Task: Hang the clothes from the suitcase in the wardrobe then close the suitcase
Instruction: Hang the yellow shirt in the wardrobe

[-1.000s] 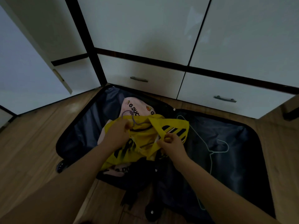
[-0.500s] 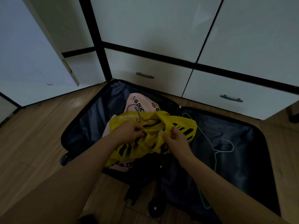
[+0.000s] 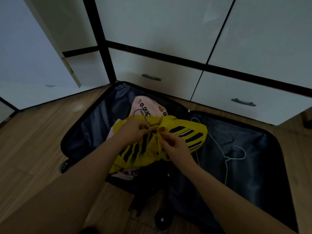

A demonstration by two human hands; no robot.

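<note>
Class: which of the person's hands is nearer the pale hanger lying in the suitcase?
Right. The right hand is just beside the pale hanger; the left hand is farther off.

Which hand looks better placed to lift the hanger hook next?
Left hand, probably: its fingertips sit right below the purple hook, while the right hand pinches the yellow shirt lower down.

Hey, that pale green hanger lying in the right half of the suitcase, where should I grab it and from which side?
Probably at the neck just below its hook, coming straight down from above. The pale green hanger lies flat on the dark lining with nothing on it, and the thin wire arms would likely twist if held alone.
</note>
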